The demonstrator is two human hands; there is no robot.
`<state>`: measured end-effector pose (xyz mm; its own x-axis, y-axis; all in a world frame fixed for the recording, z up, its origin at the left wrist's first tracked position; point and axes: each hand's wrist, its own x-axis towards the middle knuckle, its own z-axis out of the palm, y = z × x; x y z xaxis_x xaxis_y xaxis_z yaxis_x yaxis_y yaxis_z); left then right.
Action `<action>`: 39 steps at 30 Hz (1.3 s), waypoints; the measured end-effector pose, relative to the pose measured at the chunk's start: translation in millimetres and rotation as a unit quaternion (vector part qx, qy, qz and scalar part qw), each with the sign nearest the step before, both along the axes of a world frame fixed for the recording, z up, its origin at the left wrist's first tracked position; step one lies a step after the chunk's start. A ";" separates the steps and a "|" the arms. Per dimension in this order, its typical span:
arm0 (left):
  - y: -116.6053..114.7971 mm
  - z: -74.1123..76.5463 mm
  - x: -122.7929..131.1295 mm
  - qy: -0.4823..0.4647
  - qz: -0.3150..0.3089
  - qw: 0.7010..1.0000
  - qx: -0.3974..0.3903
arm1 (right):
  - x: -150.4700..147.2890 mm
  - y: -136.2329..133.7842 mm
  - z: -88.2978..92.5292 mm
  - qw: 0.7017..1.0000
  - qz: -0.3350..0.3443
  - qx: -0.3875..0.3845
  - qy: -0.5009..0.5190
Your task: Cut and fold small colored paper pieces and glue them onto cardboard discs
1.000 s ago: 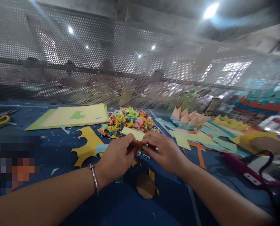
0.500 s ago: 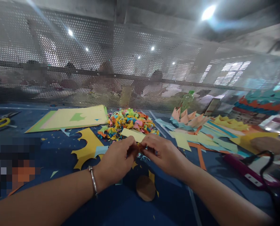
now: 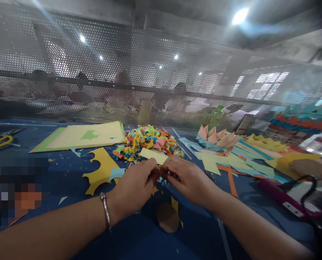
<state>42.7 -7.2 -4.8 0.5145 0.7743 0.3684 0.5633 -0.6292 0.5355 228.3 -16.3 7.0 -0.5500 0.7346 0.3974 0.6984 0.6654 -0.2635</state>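
My left hand [image 3: 137,186] and my right hand [image 3: 189,178] meet fingertip to fingertip above the middle of the table. Between them they pinch a small yellow-orange piece of paper [image 3: 160,174], mostly hidden by the fingers. Just beyond the fingers lies a pale yellow paper strip [image 3: 152,155], in front of a heap of small folded coloured paper pieces [image 3: 150,139]. A yellow sheet with round cut-outs [image 3: 102,168] is left of my left hand, a light blue paper piece [image 3: 116,174] on it. Below the hands sits a round brown disc [image 3: 167,217].
Stacked paper sheets [image 3: 96,133] lie at the back left, near yellow-handled scissors [image 3: 1,141]. To the right are pointed peach paper shapes [image 3: 213,133], paper strips [image 3: 232,159] and a purple power strip [image 3: 287,198] with a black cable. A perforated metal screen [image 3: 155,61] stands behind the table.
Both hands stay almost in place, with only slight movement of the fingers around the small paper piece. The things on the table have not moved.
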 end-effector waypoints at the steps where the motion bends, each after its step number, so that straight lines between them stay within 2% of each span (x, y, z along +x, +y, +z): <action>1: 0.1 0.1 -0.1 0.002 -0.001 1.000 0.001 | -0.1 0.0 0.0 1.000 -0.001 0.002 -0.005; 29: 0.7 3.4 -0.2 0.028 -0.004 0.999 0.017 | 0.6 3.0 -3.0 1.000 0.027 0.005 -0.015; 39: 1.0 4.2 -0.3 -0.005 -0.019 1.000 -0.007 | 1.4 0.3 0.6 1.000 0.020 -0.008 -0.013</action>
